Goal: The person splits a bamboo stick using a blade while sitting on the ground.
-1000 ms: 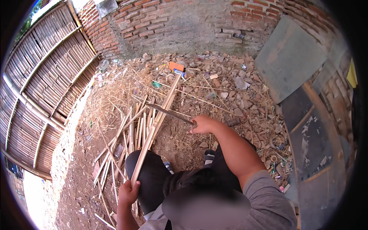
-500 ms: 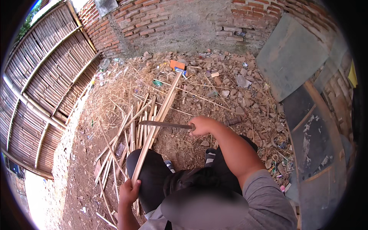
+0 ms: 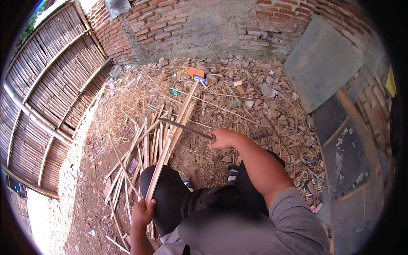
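Note:
My left hand (image 3: 143, 212) is closed around the near end of a long, pale bamboo strip (image 3: 160, 166), which slants away from me past my left knee. In my right hand (image 3: 222, 139) is the handle of a machete (image 3: 189, 128). Its dark blade points left and lies across the strip; whether it touches the strip I cannot tell. Under and beside the strip, a pile of split bamboo pieces (image 3: 146, 144) lies on the ground.
A bamboo fence (image 3: 55, 85) stands at the left and a brick wall (image 3: 204, 34) at the back. Grey boards (image 3: 323, 63) lean at the right. Stones, straw and litter, with an orange piece (image 3: 196, 72), cover the dirt ahead.
The machete's tip has swung up and away from me, so the blade now slants. The strip's far end has shifted slightly left. My left hand has stayed in place.

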{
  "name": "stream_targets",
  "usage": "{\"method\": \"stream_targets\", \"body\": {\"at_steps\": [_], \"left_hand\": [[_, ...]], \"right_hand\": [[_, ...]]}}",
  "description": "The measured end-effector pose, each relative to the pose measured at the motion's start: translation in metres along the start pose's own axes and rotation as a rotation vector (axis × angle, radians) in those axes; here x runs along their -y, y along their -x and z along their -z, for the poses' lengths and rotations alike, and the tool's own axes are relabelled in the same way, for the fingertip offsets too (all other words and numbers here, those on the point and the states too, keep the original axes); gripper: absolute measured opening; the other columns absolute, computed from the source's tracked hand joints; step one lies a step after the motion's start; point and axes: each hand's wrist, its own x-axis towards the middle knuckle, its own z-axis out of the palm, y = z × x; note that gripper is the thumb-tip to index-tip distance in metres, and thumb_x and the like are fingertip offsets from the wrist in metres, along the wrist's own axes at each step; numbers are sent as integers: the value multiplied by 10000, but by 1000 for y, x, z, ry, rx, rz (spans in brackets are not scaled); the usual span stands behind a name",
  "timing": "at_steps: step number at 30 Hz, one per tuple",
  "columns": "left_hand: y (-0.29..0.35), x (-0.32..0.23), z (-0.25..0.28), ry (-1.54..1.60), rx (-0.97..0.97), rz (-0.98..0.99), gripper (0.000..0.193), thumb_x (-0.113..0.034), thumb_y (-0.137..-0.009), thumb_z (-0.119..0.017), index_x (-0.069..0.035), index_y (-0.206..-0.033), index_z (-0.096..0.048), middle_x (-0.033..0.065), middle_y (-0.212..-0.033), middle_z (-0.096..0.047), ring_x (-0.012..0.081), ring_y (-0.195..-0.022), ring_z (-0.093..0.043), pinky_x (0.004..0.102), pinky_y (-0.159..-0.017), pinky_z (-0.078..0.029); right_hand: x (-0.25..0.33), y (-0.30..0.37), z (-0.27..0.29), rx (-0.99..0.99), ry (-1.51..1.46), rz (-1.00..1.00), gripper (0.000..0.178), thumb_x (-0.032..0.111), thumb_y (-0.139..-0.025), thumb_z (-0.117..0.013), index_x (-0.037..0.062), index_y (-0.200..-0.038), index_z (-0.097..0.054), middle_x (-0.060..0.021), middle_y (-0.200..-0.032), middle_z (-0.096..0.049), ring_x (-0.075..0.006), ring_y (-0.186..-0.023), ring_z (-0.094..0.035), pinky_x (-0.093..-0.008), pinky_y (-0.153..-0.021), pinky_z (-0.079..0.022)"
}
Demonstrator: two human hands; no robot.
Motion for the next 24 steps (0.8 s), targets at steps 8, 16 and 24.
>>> {"method": "stream_targets", "body": {"at_steps": [8,16,24], "left_hand": [[0,0,0,-5,-1,-7,467,-433,-902,-679,22,-811,-629,233,-672,-628,413,-675,-660,470,-603,-477],[0,-1,2,-16,21,14,469,-437,-906,-674,22,-820,-632,231,-669,-627,413,-670,-655,472,-604,-474],[-2,4,-1,-3,17,13,461,-429,-906,-676,24,-833,-638,233,-678,-631,418,-677,-653,474,-616,-478]], "right_hand": [[15,7,3,98,6,-25,408,307,-745,-753,71,-1072,-693,-151,-984,-711,-321,-948,-676,-430,-825,-521],[8,3,0,109,-10,-26,385,316,-744,-771,79,-1037,-695,-123,-962,-714,-300,-927,-680,-415,-809,-520],[2,0,-3,84,2,1,365,335,-760,-782,93,-1024,-710,-112,-949,-720,-272,-911,-687,-386,-805,-523]]}}
